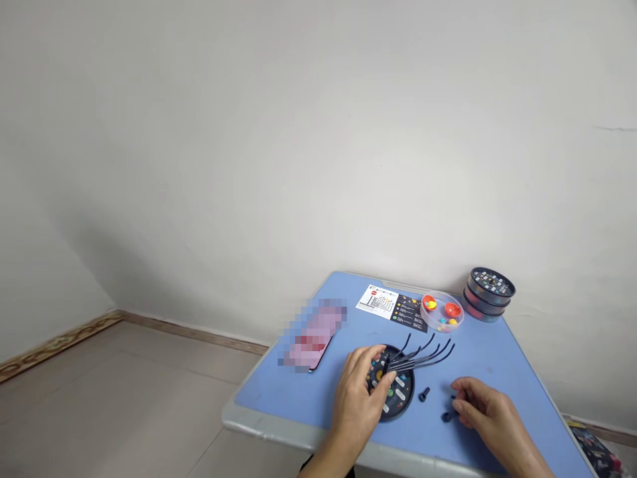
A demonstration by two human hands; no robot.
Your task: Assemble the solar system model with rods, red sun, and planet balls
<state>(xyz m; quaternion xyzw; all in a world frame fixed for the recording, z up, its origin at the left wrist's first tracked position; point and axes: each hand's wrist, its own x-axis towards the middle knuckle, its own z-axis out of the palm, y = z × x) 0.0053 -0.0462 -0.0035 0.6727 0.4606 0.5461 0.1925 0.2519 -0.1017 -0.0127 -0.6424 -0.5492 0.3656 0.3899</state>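
Head view: left hand on disc, right hand beside loose parts

Left hand point(359, 393) is closed over the near-left edge of the black disc point(403, 396), fingers curled onto its top. The disc lies flat near the front of the blue table point(497, 358), and thin curved black rods point(428, 355) fan out from it to the right. Right hand point(485, 408) rests on the table with fingers bent; its grip cannot be told. A small black piece point(446, 417) lies at its fingertips, and a black screw point(424, 396) lies between hand and disc. Further back are a clear dish point(442, 323), a leaflet point(393, 309) and stacked round tins point(489, 292).
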